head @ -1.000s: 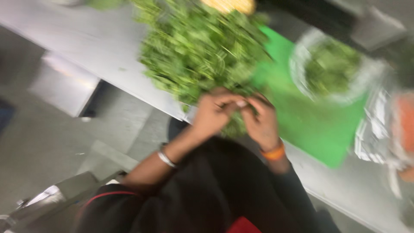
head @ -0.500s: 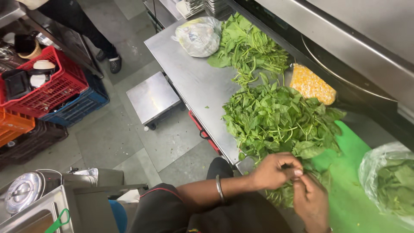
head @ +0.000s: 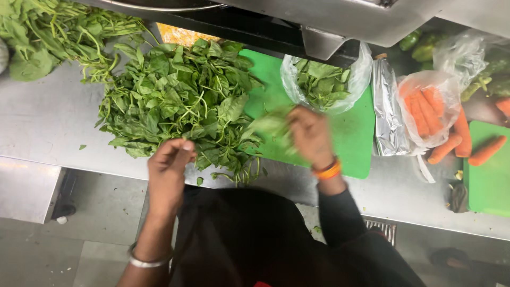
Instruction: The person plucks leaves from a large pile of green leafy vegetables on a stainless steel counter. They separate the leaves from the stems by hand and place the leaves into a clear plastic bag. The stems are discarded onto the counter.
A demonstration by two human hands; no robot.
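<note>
A big pile of leafy greens [head: 178, 101] lies on the steel counter [head: 48, 127], partly over a green cutting board [head: 353, 133]. My left hand [head: 169, 172] rests at the pile's near edge, fingers curled and pinching at a stem. My right hand [head: 308, 133], blurred with motion, holds plucked green leaves [head: 271, 126] over the board, just below a clear plastic bag [head: 325, 79] that holds picked leaves.
A second bunch of greens [head: 50, 32] lies at the far left. Right of the board are a foil roll [head: 388, 111], a bag of carrots [head: 425, 109], loose carrots [head: 486, 150] and another green board [head: 486, 180]. A steel shelf edge [head: 340, 24] overhangs the back.
The camera swung right, so the view shifted along the counter. My hands, together at the pile before, have parted; the right has moved toward the bag with leaves.
</note>
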